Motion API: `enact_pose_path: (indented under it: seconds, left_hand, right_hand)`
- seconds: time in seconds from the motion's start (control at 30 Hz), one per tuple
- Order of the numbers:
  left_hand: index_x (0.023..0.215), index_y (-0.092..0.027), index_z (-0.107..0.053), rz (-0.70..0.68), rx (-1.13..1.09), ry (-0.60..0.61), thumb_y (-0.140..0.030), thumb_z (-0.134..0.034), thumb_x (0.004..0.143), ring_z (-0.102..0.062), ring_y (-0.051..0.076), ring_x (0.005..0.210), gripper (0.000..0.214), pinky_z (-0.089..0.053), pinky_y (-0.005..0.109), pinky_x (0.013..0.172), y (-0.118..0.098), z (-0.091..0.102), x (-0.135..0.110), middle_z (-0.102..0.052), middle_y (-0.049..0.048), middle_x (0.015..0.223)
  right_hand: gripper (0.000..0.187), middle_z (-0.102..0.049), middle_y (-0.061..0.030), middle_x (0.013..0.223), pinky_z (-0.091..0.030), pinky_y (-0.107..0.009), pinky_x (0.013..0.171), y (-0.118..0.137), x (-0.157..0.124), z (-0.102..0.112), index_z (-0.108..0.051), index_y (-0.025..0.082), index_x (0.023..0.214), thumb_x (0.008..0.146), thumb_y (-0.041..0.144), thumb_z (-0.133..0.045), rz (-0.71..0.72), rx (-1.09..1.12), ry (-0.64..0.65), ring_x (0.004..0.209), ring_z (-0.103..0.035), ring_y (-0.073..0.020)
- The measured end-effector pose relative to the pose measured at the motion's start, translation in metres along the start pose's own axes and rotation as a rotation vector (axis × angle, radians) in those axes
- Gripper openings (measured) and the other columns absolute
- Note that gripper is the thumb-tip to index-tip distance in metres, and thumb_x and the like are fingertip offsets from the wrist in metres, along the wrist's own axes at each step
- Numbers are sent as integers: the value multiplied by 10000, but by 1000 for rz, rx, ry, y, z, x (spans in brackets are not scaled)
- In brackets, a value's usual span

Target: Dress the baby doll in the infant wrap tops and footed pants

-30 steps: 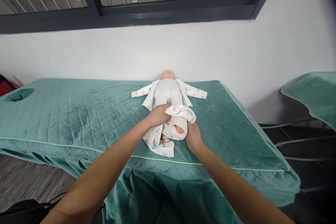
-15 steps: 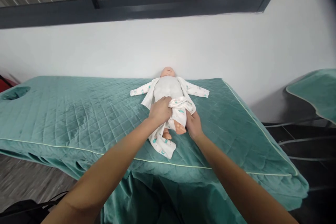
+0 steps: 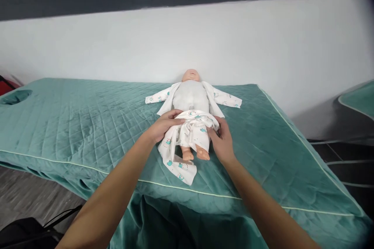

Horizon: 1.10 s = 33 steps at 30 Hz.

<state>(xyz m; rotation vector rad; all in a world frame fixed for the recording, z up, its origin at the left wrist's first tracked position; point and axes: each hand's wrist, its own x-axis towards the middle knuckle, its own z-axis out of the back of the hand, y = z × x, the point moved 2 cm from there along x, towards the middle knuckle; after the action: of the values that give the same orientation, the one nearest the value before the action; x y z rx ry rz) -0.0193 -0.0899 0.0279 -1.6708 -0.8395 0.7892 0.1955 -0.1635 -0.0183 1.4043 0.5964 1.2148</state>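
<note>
- The teal quilted bed [image 3: 87,124] runs left to right along the white wall [image 3: 187,39]. Wide bare cover lies left of the doll, with less to the right before the corner edge.
- The doll [image 3: 191,95] lies on its back with its long axis across the bed, head at the wall and bare feet [image 3: 195,153] toward the near edge.
- The printed trousers [image 3: 193,132] bunch around its waist and legs.
- The left hand [image 3: 162,126] and right hand [image 3: 223,144] each clasp the waistband, one on each side.

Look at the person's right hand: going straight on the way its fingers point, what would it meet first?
The right hand points away and leftward, and its fingertips touch the bunched printed trousers at the doll's hip. Pushing on, it would probably press into that cloth and the hip beneath.
</note>
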Motion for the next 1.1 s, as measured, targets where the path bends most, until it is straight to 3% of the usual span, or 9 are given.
enact_pose_path:
  seconds: [0.13,0.2,0.3,0.4,0.47,0.6,0.77,0.9,1.1]
  left_hand:
    - [1024,-168,-673,-20,-173,17,-254,-844,680,-649,132,806,394,-500,232,717,4,10,1,-693,25,968]
    - [987,-169,-673,-41,-176,37,-248,-847,692,-643,121,746,352,-488,218,667,2,10,7,-695,18,901]
    - [928,-169,-665,-102,-180,35,-274,-851,705,-612,102,671,309,-468,206,624,2,7,17,-667,-4,800]
    - [914,-183,-645,-129,-231,-45,-369,-859,698,-577,93,633,356,-453,203,599,12,6,22,-624,-25,752]
    - [956,-196,-640,-102,-249,-59,-428,-857,692,-582,100,638,413,-464,212,603,21,6,23,-628,-23,788]
    - [1113,-216,-636,-62,-238,35,-430,-870,664,-643,136,724,550,-512,231,638,28,7,23,-684,24,983]
    - [1227,-197,-635,16,-233,113,-416,-915,595,-687,176,782,725,-547,246,673,26,9,21,-725,71,1032]
    - [1158,-132,-691,178,-190,219,-421,-948,523,-706,218,730,744,-563,292,638,33,8,17,-763,113,953]
    - [1048,-140,-707,50,-260,-17,-534,-900,585,-737,257,820,638,-576,331,716,41,8,20,-770,101,914]
  right_hand:
    - [549,-620,-62,1335,-420,-389,1089,36,20,-4,-583,262,1352,851,443,-713,152,-77,241,1231,-560,-257]
    - [452,-692,-47,1215,-462,-374,1008,58,41,-12,-676,259,1223,831,476,-738,174,-149,395,1119,-618,-261]
    - [302,-718,-16,826,-496,-287,732,74,75,-30,-759,220,898,831,513,-734,70,-236,737,795,-639,-198]
    - [330,-698,-3,755,-423,-220,564,61,93,-44,-760,185,857,815,512,-750,-103,-79,1015,665,-604,-140]
    - [328,-702,-4,765,-409,-206,535,43,96,-49,-759,167,889,790,479,-779,-244,99,1017,631,-595,-121]
    - [293,-680,7,725,-438,-207,543,23,91,-48,-723,160,837,686,367,-866,-440,413,798,599,-591,-108]
    - [345,-577,36,608,-404,-206,489,29,88,-45,-609,176,710,602,329,-899,-505,537,693,521,-520,-96]
    - [387,-566,46,622,-413,-205,506,31,86,-46,-559,198,742,632,371,-888,-508,565,686,540,-517,-101]
    - [364,-644,26,754,-437,-193,548,36,84,-45,-623,195,854,695,419,-862,-388,369,788,641,-575,-115]
